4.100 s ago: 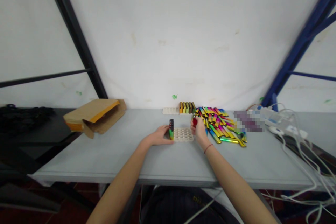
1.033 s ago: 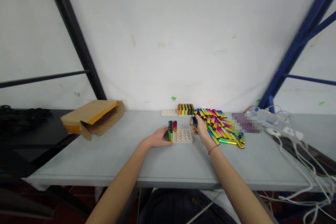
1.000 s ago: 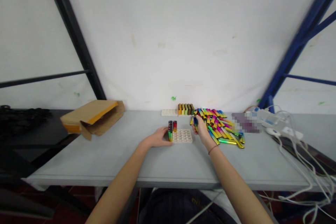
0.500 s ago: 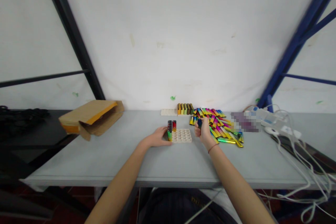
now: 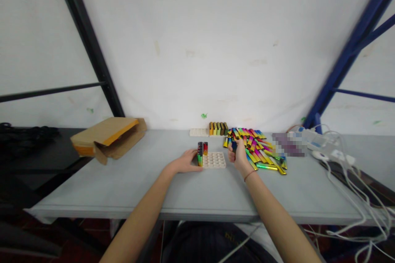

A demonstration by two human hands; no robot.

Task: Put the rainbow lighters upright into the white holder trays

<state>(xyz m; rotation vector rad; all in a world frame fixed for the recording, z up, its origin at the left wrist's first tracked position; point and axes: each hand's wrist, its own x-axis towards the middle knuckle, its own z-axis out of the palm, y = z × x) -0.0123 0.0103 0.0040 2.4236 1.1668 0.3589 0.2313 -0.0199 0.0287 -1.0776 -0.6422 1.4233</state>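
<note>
A small white tray (image 5: 214, 160) with rows of round holes lies on the table. Along its left end stands a row of shiny colour-gradient cylinders (image 5: 200, 155) with dark tops, and one red-and-gold cylinder (image 5: 205, 148) stands beside that row. My left hand (image 5: 186, 162) grips this end of the tray, thumb along the front corner. To the tray's right, my right hand (image 5: 239, 155) is closed around a dark blue cylinder (image 5: 234, 146), held above the table. Most of it is hidden by the fingers.
Many loose gradient cylinders (image 5: 261, 154) lie heaped right of my right hand. By the wall sit a second white tray (image 5: 199, 132) and a block of upright cylinders (image 5: 218, 128). An open cardboard box (image 5: 105, 133) is at left; white cables (image 5: 348, 176) and a power strip (image 5: 314, 139) at right.
The view has shifted very slightly. Both hands stay where they were, and my right hand still holds the dark blue cylinder.
</note>
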